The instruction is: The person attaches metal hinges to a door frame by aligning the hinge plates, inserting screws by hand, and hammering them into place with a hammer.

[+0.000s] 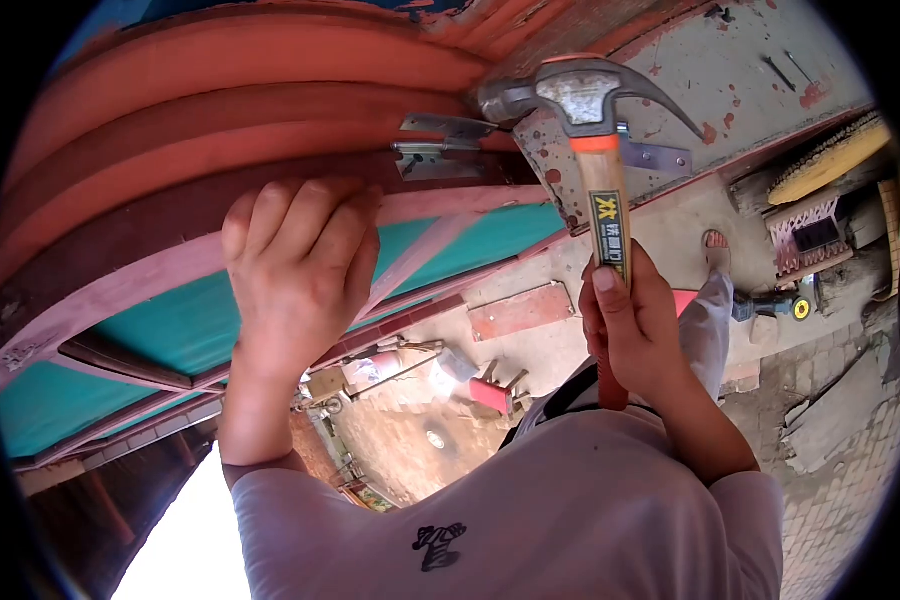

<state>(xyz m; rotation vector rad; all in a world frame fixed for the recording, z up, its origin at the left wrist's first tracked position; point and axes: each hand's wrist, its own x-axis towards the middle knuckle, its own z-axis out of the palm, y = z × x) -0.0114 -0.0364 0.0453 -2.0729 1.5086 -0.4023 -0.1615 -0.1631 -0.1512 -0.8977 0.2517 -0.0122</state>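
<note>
My right hand (630,325) is wrapped round the wooden handle of a claw hammer (598,170), held upright in the picture with its head at the top. The hammer's striking face is near the dark red frame, just right of a metal hinge (440,147). My left hand (305,255) rests with curled fingers over the pink edge of a green panel (165,290), below and left of the hinge. Whether its fingertips grip that edge is hidden. Another metal hinge plate (656,157) lies behind the hammer on a paint-spotted grey board (690,90).
Screws or small tools (790,72) lie at the grey board's far end. Below, a red board (520,311), a red stool (490,394) and a power tool (773,306) are on the ground. A yellow object (830,160) is at the right.
</note>
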